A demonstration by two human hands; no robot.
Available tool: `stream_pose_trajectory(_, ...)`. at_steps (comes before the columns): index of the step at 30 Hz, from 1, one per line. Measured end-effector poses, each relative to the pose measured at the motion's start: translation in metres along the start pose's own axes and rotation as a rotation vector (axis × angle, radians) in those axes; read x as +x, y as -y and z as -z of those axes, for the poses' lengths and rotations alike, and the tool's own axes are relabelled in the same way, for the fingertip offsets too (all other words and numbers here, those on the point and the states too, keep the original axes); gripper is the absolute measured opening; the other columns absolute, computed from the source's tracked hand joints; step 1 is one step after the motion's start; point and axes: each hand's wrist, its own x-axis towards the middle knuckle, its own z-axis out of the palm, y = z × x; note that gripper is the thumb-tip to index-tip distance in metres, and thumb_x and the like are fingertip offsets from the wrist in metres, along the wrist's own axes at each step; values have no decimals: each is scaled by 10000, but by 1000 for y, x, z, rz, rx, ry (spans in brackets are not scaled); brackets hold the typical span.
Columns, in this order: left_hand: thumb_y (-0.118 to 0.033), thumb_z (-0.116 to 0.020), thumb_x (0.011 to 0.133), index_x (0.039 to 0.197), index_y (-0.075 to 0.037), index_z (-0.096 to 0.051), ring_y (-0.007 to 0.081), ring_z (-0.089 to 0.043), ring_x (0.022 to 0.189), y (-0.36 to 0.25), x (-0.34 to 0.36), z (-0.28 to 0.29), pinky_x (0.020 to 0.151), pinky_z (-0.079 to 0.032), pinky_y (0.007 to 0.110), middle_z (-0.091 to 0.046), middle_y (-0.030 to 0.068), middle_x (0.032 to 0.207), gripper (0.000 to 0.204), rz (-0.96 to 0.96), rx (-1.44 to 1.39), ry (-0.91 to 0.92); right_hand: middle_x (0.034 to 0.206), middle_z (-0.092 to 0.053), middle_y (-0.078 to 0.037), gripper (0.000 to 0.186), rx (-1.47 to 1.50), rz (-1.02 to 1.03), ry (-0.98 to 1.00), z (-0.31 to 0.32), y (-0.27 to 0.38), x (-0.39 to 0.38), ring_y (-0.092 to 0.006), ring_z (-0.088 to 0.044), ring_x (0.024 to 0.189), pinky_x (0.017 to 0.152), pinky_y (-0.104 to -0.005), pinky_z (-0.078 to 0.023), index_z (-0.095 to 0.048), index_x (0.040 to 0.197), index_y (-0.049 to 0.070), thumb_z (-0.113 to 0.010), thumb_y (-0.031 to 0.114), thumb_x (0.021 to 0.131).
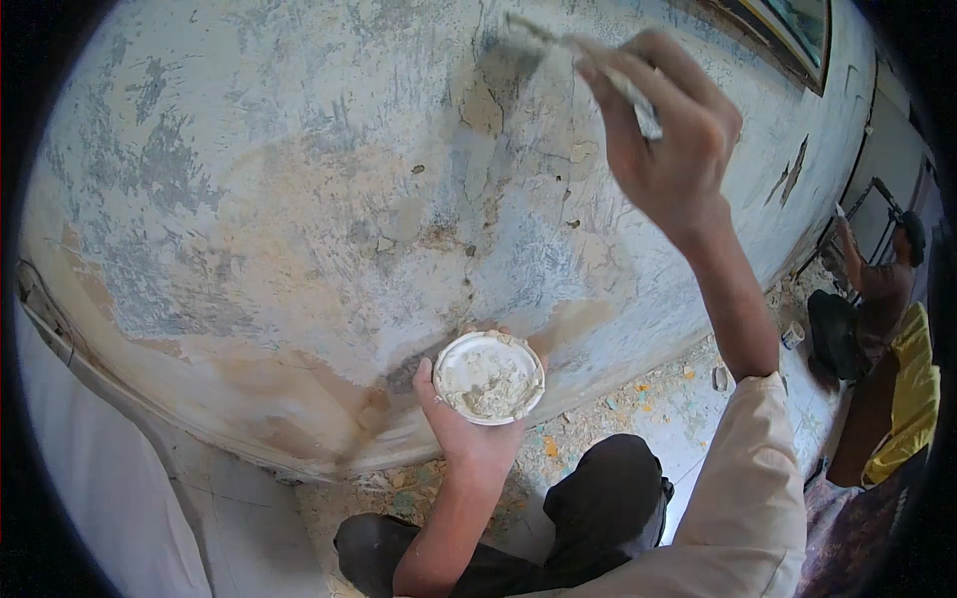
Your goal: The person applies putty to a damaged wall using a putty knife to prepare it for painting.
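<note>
My left hand (475,445) cups a round white plastic lid or shallow tub (446,351) from beneath. Off-white putty (496,391) lies in it in a rough heap, with smears on the rim. Higher up and to the right, my right hand (678,130) is closed round a thin tool that looks like a putty knife (540,34), slightly blurred. Its far end points left, close to the wall (329,209); whether it touches cannot be made out. Patches of grey, cream and tan cover the wall, with cracks and small holes (471,251) below the tool.
A framed picture (797,45) hangs at the upper right. Plaster crumbs (598,404) litter the floor along the wall's foot. Another person (877,289) crouches at the far right, near yellow cloth (912,394). White cloth (95,478) hangs at the left. My dark-clothed knees (608,488) are below.
</note>
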Motion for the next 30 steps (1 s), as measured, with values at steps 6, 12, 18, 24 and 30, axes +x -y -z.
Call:
stream_pose_trajectory(6, -579, -312, 990, 1250, -115, -594, 325, -577, 1179, 1, -2, -3, 1082, -405, 619, -623, 123, 1241, 602, -21, 50, -16, 837, -583, -112, 306, -29, 25, 107, -8, 16, -18, -257, -618, 717, 605, -363, -510, -729, 1008, -10, -694, -58, 708)
stream_pose_trajectory(12, -593, -313, 984, 1263, -105, -594, 332, -579, 1175, -1, 0, 2, 1072, -410, 618, -625, 132, 1246, 628, -20, 48, 2, 795, -587, -97, 241, 81, -19, 164, 6, 22, -18, -220, -590, 653, 565, -339, -469, -743, 1007, -8, -707, -27, 770)
stream_pose_trajectory(18, -601, -315, 983, 1261, -116, -597, 330, -592, 1152, 2, 0, -2, 1069, -412, 613, -631, 128, 1224, 626, -9, 58, -22, 775, -609, -93, 169, -25, -13, -47, 8, -13, 20, -191, -588, 608, 543, -312, -449, -763, 1014, 0, -730, 27, 850)
stream_pose_trajectory(24, -538, -307, 1003, 1253, -78, -600, 376, -575, 1183, -1, 0, 2, 1109, -383, 642, -624, 172, 1243, 600, -5, 4, 0, 831, -617, -111, 254, -17, 28, 36, -6, 11, 3, -254, -615, 644, 582, -377, -508, -737, 993, -6, -718, -39, 741)
stream_pose_trajectory(30, -601, -331, 982, 1256, -115, -603, 324, -594, 1148, 1, -1, 1, 1056, -430, 592, -633, 128, 1217, 621, -13, 71, 24, 863, -585, -102, 319, 117, -26, 199, -1, 24, -16, -280, -616, 727, 639, -388, -518, -713, 1013, 13, -710, -33, 698)
